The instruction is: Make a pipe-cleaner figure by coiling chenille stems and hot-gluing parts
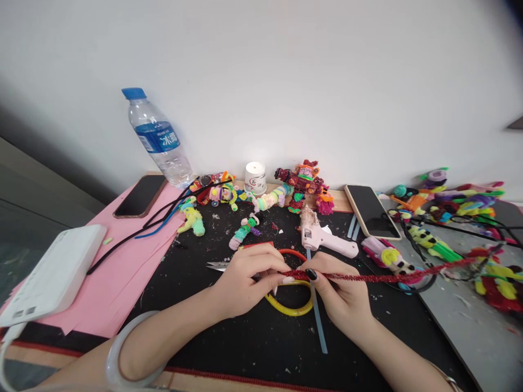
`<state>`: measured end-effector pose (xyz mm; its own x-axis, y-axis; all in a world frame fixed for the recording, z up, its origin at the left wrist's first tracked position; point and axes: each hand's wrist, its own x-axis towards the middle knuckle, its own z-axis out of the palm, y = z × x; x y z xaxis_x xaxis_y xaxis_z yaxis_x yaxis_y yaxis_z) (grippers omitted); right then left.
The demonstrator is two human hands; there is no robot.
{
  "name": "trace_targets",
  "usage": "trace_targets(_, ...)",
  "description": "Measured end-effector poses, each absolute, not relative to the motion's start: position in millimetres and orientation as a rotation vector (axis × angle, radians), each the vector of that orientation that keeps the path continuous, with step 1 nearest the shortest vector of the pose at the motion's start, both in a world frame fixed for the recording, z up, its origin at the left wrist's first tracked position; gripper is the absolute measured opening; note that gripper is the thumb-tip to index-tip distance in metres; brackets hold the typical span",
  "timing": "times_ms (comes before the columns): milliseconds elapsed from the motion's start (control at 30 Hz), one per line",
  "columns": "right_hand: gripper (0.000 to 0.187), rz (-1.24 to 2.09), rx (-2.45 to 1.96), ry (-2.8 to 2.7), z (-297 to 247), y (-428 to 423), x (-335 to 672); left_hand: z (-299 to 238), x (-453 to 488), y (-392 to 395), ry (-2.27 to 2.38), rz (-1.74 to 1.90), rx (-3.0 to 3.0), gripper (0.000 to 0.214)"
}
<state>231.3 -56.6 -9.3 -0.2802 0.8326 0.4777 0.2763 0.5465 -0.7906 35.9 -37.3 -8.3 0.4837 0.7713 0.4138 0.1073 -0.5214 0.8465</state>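
Observation:
My left hand and my right hand meet over a black mat, both pinched on a sparkly red pipe cleaner. The pipe cleaner runs from my fingertips out to the right, toward a pile of craft figures. Under my hands lies a ring that is red at the top and yellow at the bottom. A pale bangle sits on my left forearm.
A pink glue gun, glue sticks and small scissors lie close by. Pipe-cleaner figures line the wall, more at the right. A water bottle, two phones, a white device and pink paper surround the mat.

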Motion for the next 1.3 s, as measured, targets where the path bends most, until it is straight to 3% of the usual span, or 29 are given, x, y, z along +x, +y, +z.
trace_targets(1300,0.015,0.781,-0.993,-1.689,-9.3,-52.8,233.7,-8.5,34.1,-32.9,0.822,0.992,1.784,0.011)
